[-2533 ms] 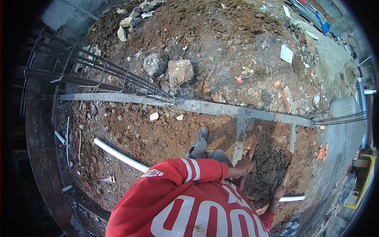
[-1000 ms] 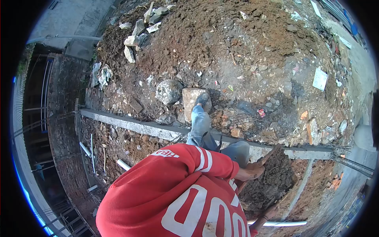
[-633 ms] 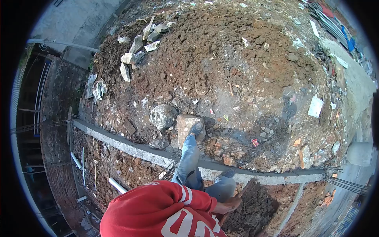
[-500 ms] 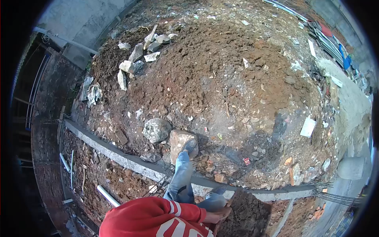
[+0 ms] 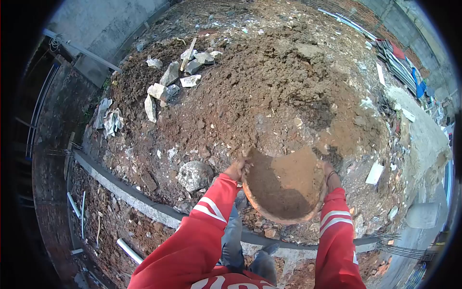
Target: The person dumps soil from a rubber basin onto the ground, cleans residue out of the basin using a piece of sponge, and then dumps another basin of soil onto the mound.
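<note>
A wide, shallow dirt pan point(image 5: 284, 180), brown with mud and with a curved-in far edge, is held out over the ground in front of me. My left hand point(image 5: 238, 168) grips its left rim, fingers curled over the edge. At the opposite rim, my right hand point(image 5: 329, 172) is closed on the pan, its fingers partly hidden. Only a thin coat of soil shows inside, part of it in shadow. Beyond the pan lies a mound of loose brown soil point(image 5: 303, 72), with a dark, damp-looking patch near the pan's far right side.
A round pale stone point(image 5: 195, 176) lies left of the pan. Behind me runs a low concrete beam point(image 5: 130, 192), with rebar ends point(image 5: 409, 250) at its right. Broken rocks point(image 5: 170, 74) sit at upper left. Corrugated sheets point(image 5: 397, 62) are stacked at upper right.
The pan has swung from my lower right, full of dark soil, to out in front of me with its load gone. Fresh dark soil shows on the mound. Both hands are now visible on the rim.
</note>
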Available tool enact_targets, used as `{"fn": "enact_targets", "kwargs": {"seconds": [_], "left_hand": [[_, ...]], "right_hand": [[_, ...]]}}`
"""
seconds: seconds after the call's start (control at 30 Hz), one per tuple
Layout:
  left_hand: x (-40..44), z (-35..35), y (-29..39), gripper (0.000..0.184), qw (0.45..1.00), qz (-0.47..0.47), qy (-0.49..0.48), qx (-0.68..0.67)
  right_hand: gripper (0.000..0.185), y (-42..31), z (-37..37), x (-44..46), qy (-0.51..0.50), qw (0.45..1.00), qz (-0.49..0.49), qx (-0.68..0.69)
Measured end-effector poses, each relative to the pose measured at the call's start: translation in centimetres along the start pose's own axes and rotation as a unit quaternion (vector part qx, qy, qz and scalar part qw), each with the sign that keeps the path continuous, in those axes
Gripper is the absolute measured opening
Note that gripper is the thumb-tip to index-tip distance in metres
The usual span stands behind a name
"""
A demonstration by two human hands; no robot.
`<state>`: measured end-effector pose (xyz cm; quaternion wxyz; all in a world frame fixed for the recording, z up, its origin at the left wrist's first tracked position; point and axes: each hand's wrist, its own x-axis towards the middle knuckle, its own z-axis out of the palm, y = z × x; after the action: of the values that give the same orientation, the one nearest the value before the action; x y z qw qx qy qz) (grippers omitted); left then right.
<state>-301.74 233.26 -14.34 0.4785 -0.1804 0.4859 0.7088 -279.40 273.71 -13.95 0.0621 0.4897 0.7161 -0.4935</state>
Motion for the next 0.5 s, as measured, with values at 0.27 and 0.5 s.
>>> {"fn": "enact_targets", "kwargs": {"seconds": [0.27, 0.5], "left_hand": [[-11.2, -7.1, -14.0, 0.025, 0.983, -0.130, 0.119, 0.043], [-9.7, 1.7, -14.8, 0.046, 0.872, 0.080, 0.024, 0.483]], "right_hand": [[0.036, 14.6, 4.1, -26.0, 0.016, 0.940, 0.207, 0.269], [0.036, 18.9, -2.9, -42.5, 0.203, 0.873, 0.173, 0.408]]}}
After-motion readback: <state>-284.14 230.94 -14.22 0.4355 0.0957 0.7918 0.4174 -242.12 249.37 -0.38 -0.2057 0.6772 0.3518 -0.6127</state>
